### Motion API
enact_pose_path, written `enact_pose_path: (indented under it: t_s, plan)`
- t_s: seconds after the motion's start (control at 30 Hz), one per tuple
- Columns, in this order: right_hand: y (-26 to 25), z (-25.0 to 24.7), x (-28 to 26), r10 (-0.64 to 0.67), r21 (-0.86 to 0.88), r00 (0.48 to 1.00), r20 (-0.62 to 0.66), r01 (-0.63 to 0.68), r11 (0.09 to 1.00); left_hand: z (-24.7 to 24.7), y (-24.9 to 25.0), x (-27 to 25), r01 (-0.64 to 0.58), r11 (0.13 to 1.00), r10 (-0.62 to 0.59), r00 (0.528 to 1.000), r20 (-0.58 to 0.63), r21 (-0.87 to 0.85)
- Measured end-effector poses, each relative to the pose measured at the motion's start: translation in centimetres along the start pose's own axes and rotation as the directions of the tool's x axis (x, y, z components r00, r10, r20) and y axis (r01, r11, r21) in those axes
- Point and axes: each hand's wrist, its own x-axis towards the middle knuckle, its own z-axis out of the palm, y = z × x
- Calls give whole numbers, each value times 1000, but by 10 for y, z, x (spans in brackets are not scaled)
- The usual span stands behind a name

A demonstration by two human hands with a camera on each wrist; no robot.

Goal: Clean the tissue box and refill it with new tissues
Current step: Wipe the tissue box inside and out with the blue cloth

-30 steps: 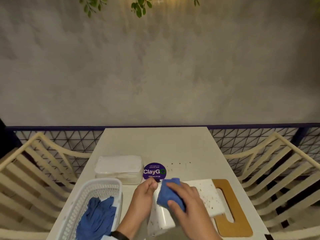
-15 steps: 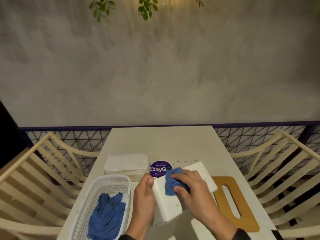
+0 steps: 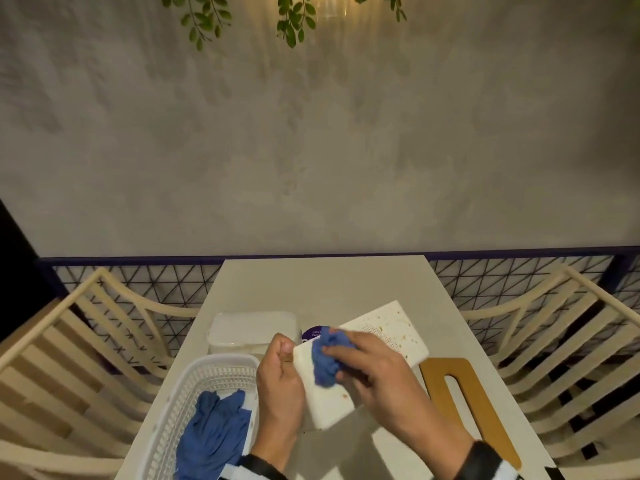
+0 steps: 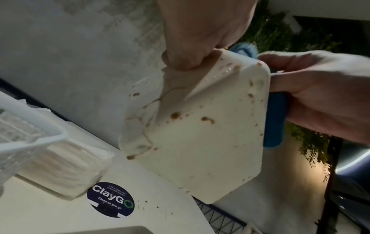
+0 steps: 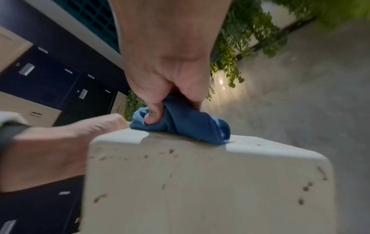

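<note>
- Holding the white tissue box [image 3: 349, 368] up off the counter [image 3: 325, 285], the left hand [image 3: 278, 382] has its fingers [image 4: 184, 60] curled tight on the box's near corner.
- The box is tilted, with one end low by the left hand and the other end up and away from both hands.
- Brown spots and drips show on the sides of the box in both wrist views.
- The right hand [image 3: 377, 372] sits on top of the box, and its fingers [image 5: 154, 114] squeeze a small blue cloth [image 3: 327, 362] in a bunch.
- The cloth touches the top of the box, right between the two hands.
- A brown lid [image 3: 464, 403] with a long hole in it lies flat on the counter, just past the right hand on its outer side.
- A pack of new tissues [image 3: 252, 332] in clear wrap lies on the counter just beyond the left hand.
- A round dark sticker [image 4: 111, 200] is on the counter next to the pack, under the raised box.
- A white basket [image 3: 194, 386] sits on the outer side of the left hand, and a second blue cloth [image 3: 214, 434] lies inside it.
- Small brown crumbs are on the counter near the sticker.
</note>
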Motion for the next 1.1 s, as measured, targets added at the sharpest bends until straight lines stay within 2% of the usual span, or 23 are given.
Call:
enact_pose_path:
  t_s: [0.07, 0.17, 0.2, 0.3, 0.33, 0.43, 0.47, 0.57, 0.6, 0.73, 0.77, 0.83, 0.9, 1.0, 1.07, 1.1]
  plan:
    - [-5, 5, 7, 34, -3, 999, -30, -34, 999, 1, 1, 1, 6, 1000, -5, 999, -46, 21]
    - [-13, 9, 0, -72, -17, 993, 91, 74, 997, -5, 1, 7, -27, 1000, 27, 994, -102, 4]
    - [-8, 4, -2, -66, -24, 994, 91, 69, 997, -6, 0, 7, -30, 999, 33, 995, -93, 32]
    - [5, 0, 11, 77, -68, 994, -72, -82, 994, -3, 0, 3, -16, 997, 21, 997, -69, 73]
    - [0, 5, 15, 83, -60, 993, -78, -88, 994, -3, 1, 4, -16, 998, 22, 995, -94, 63]
    - [-14, 12, 1, -73, -19, 992, 98, 75, 997, -9, 5, 14, -48, 999, 51, 985, -164, 22]
    - [-10, 6, -3, -80, -7, 987, 136, 82, 997, -12, 6, 16, -52, 998, 56, 986, -155, 29]
    - [5, -4, 9, 43, -3, 999, 12, -43, 999, -11, 9, 14, -37, 998, 42, 991, -128, 42]
    - [1, -1, 15, 45, 19, 999, -5, -45, 999, -10, 10, 15, -28, 999, 33, 989, -144, 39]
    - [-23, 2, 9, -141, 68, 974, 176, 130, 989, -14, 13, 26, -40, 998, 48, 979, -200, 44]
    - [-19, -4, 9, -130, 61, 973, 190, 120, 991, -15, 13, 26, -46, 997, 56, 979, -194, 57]
    - [-7, -12, 19, -52, 38, 990, 134, 47, 998, -12, 13, 22, -36, 998, 46, 982, -185, 58]
    - [-13, -5, 29, -57, 26, 995, 77, 55, 998, -8, 13, 20, -10, 999, 20, 978, -208, 51]
    - [-19, -2, 14, -164, 14, 954, 252, 166, 986, -11, 14, 26, -11, 999, 20, 972, -232, 38]
    - [-6, -17, 12, -88, -15, 953, 289, 96, 995, -13, 14, 26, -20, 998, 32, 977, -212, 57]
    - [2, -21, 18, -16, -12, 975, 224, 19, 1000, -11, 14, 25, -23, 998, 34, 979, -199, 60]
